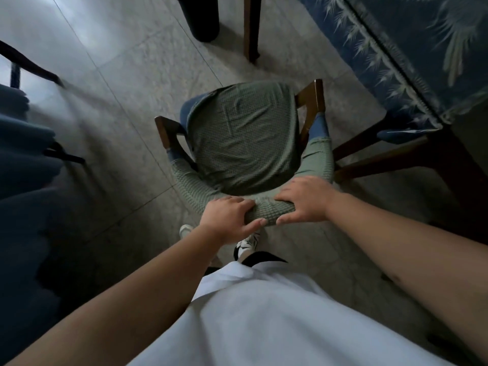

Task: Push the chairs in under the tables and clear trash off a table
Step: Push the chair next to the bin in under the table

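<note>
The surface (412,62), under a blue leaf-print cloth, fills the upper right corner. The chair (243,138) stands on the floor (111,107) just left of it, fully out, seat facing away from the person, probably lined up for a push. Both arms reach forward and down. The left hand (227,217) and right hand (303,202) curl over the padded backrest, thumbs on the near side, gripping it side by side.

The table (412,62) ran off the top and right edges, its top hidden under a blue cloth (390,83), while the chair's (243,138) back legs lay hidden beneath its seat and a blue heap (23,159) at left was cut off.
</note>
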